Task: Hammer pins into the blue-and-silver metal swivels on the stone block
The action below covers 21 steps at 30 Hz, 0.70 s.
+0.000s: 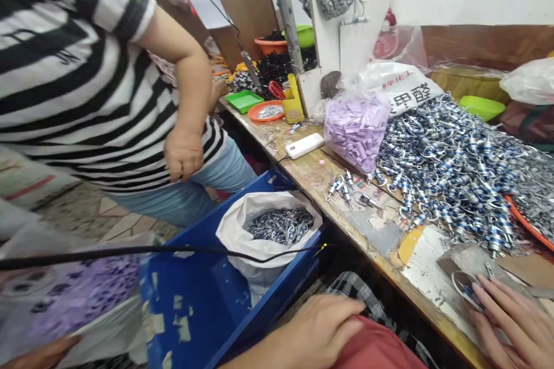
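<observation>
My right hand [515,314] is over the table's near edge at the lower right, its fingertips closed on a keychain with a wire loop [459,283] and a small blue part. Fingers partly cover the keychain. My left hand [318,323] lies across red cloth [376,346] with loosely stretched fingers and nothing visible in them. A large heap of silver-and-blue keychains [450,155] spreads behind my right hand. Several more keychains [341,185] lie apart from the heap, towards the left.
A white sack [234,222] of metal pieces stands in a blue crate [194,300], with a black cable [173,249] across it. A bag of lilac pieces [357,130] and a white power bank [305,146] sit on the table. A person in a striped shirt [86,81] stands left.
</observation>
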{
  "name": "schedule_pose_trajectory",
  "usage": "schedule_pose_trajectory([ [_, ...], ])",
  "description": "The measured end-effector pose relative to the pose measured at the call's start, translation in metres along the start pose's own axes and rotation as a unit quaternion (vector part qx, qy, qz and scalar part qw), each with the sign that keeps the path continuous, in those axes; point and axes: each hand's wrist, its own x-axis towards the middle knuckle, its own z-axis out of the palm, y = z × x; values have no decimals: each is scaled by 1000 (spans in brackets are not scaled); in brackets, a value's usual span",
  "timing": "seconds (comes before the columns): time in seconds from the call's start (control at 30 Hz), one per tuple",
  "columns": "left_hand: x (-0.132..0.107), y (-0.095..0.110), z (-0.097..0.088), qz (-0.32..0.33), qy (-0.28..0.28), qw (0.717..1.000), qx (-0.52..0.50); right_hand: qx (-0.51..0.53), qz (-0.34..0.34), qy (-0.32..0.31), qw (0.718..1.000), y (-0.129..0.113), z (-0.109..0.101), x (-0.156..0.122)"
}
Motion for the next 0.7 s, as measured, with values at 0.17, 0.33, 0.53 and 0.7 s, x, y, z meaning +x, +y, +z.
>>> schedule_pose_trajectory([
  [0.17, 99, 74, 35, 114, 96, 980, -135, -29, -31, -18, 999, 1, 2, -3],
  [0.33, 134, 89, 58, 28, 26, 926, -375, -28, 8, -30, 999, -11, 1, -6],
  [0.53, 142, 78, 59, 6, -77, 905, -418, 22, 93, -124, 988, -34, -13, 14],
  [0.7, 147, 83, 53, -101, -32, 896, -432, 106, 155, -103, 977, -37, -24, 24],
])
